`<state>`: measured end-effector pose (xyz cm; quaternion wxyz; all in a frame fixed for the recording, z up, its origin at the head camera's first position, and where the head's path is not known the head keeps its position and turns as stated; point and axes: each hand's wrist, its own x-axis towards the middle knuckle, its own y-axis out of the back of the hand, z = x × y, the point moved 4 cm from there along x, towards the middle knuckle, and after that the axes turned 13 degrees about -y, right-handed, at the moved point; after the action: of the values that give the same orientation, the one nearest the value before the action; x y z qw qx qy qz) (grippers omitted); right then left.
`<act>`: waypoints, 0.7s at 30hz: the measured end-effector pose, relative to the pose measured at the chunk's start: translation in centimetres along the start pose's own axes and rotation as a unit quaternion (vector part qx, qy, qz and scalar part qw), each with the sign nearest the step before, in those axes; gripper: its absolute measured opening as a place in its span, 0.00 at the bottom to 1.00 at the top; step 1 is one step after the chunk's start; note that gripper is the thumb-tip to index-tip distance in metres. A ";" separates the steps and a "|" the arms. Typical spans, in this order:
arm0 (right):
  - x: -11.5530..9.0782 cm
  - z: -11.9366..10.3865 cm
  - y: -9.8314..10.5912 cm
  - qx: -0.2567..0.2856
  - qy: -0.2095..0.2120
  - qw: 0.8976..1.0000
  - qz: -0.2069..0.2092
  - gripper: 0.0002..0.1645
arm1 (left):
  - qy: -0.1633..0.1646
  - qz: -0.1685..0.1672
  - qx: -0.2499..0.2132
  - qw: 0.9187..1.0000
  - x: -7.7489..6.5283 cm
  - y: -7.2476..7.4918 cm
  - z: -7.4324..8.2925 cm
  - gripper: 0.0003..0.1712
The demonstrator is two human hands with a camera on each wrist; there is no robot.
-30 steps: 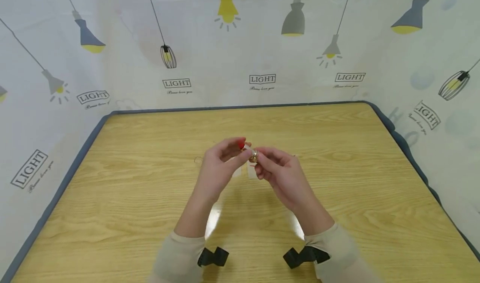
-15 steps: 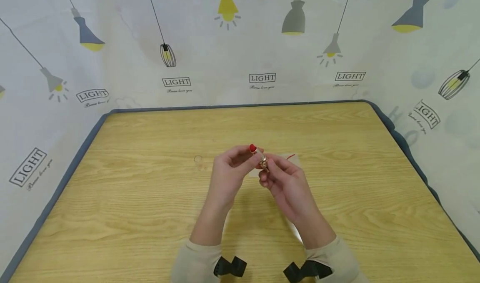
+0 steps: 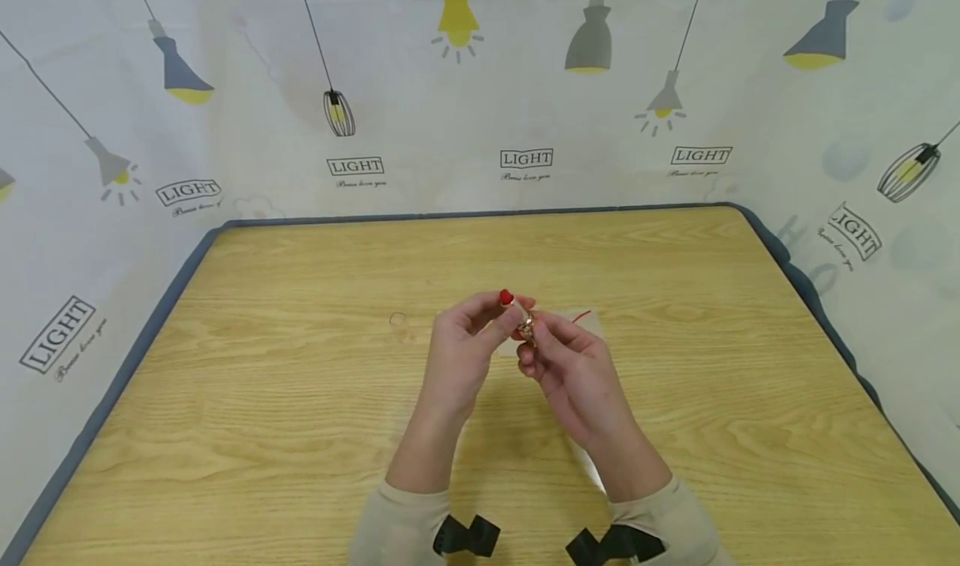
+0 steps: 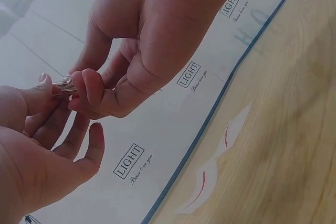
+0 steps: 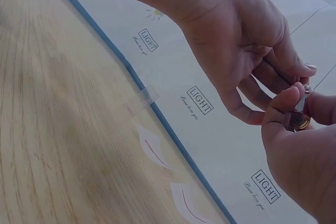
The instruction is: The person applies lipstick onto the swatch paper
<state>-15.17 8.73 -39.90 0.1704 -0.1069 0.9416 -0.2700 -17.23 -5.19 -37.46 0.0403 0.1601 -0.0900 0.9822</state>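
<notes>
A small gold piece (image 3: pixel 527 328) with a pale shaft and a red tip (image 3: pixel 506 297) is held up between both hands; its exact kind is not clear. My left hand (image 3: pixel 463 345) pinches its shaft between thumb and fingers, below the red tip. At the gold end, my right hand (image 3: pixel 576 362) grips it with thumb and curled fingers. In the left wrist view a shiny metal part (image 4: pixel 64 84) shows between the two hands. The right wrist view shows a round gold end (image 5: pixel 300 120); fingers hide much of the rest.
White paper (image 3: pixel 592 324) with a red line lies on the wooden table (image 3: pixel 300 399) behind my right hand. Two paper pieces with red curves appear in the left wrist view. A clear strip (image 5: pixel 140 102) lies near the table's edge. A patterned cloth (image 3: pixel 435 116) surrounds the table.
Both hands have shifted slightly right and nearer, still holding the piece. The red tip shows more clearly, and more of the paper is visible. Little differs over the last half second.
</notes>
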 end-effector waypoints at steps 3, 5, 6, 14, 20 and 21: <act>0.0 0.0 0.0 -0.002 0.000 1.000 0.010 0.17 | -0.001 -0.004 -0.006 1.000 0.0 0.0 -0.1 0.12; 0.0 0.0 0.0 -0.002 -0.001 1.000 0.014 0.17 | -0.003 -0.006 -0.010 1.000 0.0 -0.1 -0.1 0.12; 0.1 0.0 0.0 -0.001 -0.003 1.000 0.016 0.17 | -0.003 -0.007 -0.011 1.000 0.0 -0.1 -0.1 0.12; 0.2 0.0 0.0 0.003 -0.009 1.000 0.026 0.18 | 0.001 -0.004 -0.025 1.000 0.0 -0.2 -0.3 0.13; 0.2 -0.2 -0.1 -0.004 0.004 0.999 0.034 0.22 | 0.023 0.049 -0.006 0.999 -0.1 -0.1 -0.4 0.09; 0.2 -0.2 -0.1 -0.004 0.006 0.999 0.034 0.22 | 0.024 0.057 -0.004 0.998 -0.1 -0.1 -0.4 0.09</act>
<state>-15.44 8.62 -39.74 0.1737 -0.0740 0.9468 -0.2607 -17.26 -5.07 -37.81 -0.0134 0.1306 -0.1016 0.9861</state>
